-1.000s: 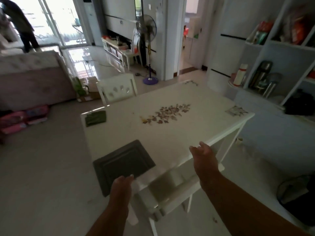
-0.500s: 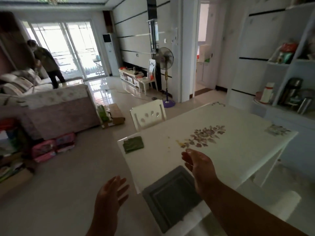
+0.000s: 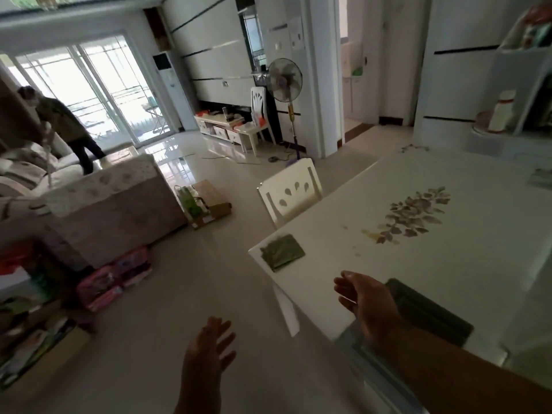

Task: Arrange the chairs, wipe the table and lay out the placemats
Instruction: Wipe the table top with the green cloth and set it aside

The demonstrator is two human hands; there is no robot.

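Observation:
A white table (image 3: 433, 264) with a flower pattern fills the right side. A folded green cloth (image 3: 282, 251) lies on its near left corner. A dark grey placemat (image 3: 430, 312) lies at the near edge, partly hidden by my right arm. My right hand (image 3: 363, 300) hovers open above the table edge, just left of the placemat. My left hand (image 3: 206, 354) is open over the floor, left of the table, holding nothing. One white chair (image 3: 291, 191) stands tucked at the table's far left side. Another white chair (image 3: 258, 115) stands by the far wall.
A sofa (image 3: 98, 204) stands at the left with pink packs (image 3: 113, 279) and boxes on the floor near it. A cardboard box (image 3: 206, 201) with a green bag sits on the floor. A standing fan (image 3: 285, 85) and a person (image 3: 64, 124) are at the back. Shelves (image 3: 507, 115) stand right.
Both hands have let go of the near chair's back and lifted, fingers spread. My view has turned left and up, so the table has shifted right and the near chair has left the frame.

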